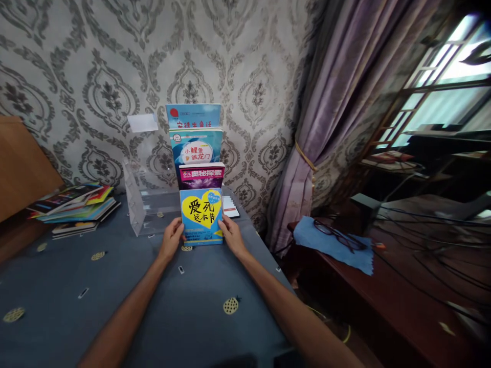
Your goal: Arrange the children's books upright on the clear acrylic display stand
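A blue book with a yellow heart on its cover (201,215) stands upright in the lowest tier of a clear acrylic rack (146,204). My left hand (171,238) grips its left edge and my right hand (231,235) grips its right edge, fingers curled round the book. Behind it, in rising tiers, stand a purple-banded book (202,175), a teal book (195,145) and a light blue book (194,116). The rack sits on a blue-grey cloth with pineapple prints (192,306).
A stack of colourful books (74,207) lies at the left on the cloth. A phone (231,206) rests right of the rack. Right of the cloth, a dark wooden table (402,286) carries a blue cloth (330,243), glasses (337,234) and cables. Patterned wall and purple curtain (326,128) stand behind.
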`<state>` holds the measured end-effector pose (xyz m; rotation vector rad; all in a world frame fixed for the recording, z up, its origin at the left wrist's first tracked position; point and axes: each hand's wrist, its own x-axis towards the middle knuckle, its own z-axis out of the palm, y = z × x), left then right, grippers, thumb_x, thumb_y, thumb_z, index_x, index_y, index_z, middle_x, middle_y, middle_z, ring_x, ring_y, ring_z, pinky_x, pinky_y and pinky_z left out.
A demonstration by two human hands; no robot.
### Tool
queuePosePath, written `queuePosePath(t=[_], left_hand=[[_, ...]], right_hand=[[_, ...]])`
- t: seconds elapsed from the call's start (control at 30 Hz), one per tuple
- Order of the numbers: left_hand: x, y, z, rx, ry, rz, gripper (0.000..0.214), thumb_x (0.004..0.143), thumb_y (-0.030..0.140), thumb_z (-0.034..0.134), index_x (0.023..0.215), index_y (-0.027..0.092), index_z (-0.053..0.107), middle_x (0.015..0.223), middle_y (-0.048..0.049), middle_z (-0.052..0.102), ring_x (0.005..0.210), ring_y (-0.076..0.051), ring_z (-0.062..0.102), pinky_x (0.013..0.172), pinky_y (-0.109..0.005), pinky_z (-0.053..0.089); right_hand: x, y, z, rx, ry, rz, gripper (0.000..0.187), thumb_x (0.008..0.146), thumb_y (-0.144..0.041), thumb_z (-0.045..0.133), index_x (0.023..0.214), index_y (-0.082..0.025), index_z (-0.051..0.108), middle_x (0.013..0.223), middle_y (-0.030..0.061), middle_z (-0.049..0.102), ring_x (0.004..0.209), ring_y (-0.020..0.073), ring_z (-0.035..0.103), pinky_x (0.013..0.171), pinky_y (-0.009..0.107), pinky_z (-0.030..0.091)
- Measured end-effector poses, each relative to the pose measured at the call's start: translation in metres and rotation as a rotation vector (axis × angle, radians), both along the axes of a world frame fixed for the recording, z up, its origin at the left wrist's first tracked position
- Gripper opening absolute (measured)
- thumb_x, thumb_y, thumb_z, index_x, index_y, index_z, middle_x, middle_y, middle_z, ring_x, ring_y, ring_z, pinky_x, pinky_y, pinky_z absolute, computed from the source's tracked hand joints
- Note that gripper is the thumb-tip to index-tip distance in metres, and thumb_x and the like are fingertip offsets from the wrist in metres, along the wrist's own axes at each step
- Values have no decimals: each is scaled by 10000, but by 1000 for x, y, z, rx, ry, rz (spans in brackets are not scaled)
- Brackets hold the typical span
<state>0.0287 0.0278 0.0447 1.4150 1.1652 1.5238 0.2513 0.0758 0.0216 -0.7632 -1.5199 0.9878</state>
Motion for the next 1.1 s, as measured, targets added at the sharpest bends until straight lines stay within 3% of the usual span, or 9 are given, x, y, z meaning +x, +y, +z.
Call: queuePosePath(t=[0.23, 0.63, 1.1], left_hand=[[-3, -3, -7, 5, -16, -37, 441, 792, 474, 648, 1109, 168, 634, 965, -63, 720, 618, -133, 578, 521, -234, 473], [-2, -3, -8, -8, -34, -37, 431, 790, 473, 651, 1098, 172, 649, 989, -63, 720, 633, -132, 579, 533, -231, 475], [0, 15, -8, -50, -126, 52, 446, 698, 459, 704, 1026, 157, 683, 836, -35, 692, 605, -132, 564, 471, -213, 448]], right_hand=[[3, 0, -11, 2, -74, -38, 446, 920, -476, 542, 1250, -192, 639, 1038, 66, 728, 847, 221, 651, 770, 324, 534], [0, -9, -1, 9, -18, -8, 434, 924, -482, 542, 1245, -209, 648, 1067, 57, 722, 881, 218, 655, 796, 322, 540], [0, 13, -3, 1, -34, -24, 479, 884, -534, 571, 1199, -184, 660, 937, 55, 730, 768, 198, 635, 699, 300, 537]])
